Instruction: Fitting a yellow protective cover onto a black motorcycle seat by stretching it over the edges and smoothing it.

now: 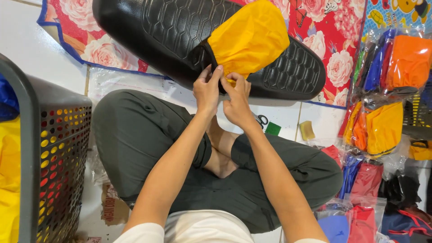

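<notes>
A long black motorcycle seat [180,31] with a hexagon pattern lies across a red floral mat in front of my crossed legs. A yellow fabric cover [249,38] is pulled over its middle part. My left hand [208,90] and my right hand [236,101] meet at the near edge of the seat. Both pinch the hem of the yellow cover where it wraps under the seat's rim. My fingertips partly hide the hem.
A grey perforated basket [49,157] holding yellow and red cloth stands at the left. Bagged covers in orange, yellow, red and blue [382,112] are stacked at the right. Scissors [262,120], a green piece [272,128] and a yellow sponge [307,130] lie on the white floor.
</notes>
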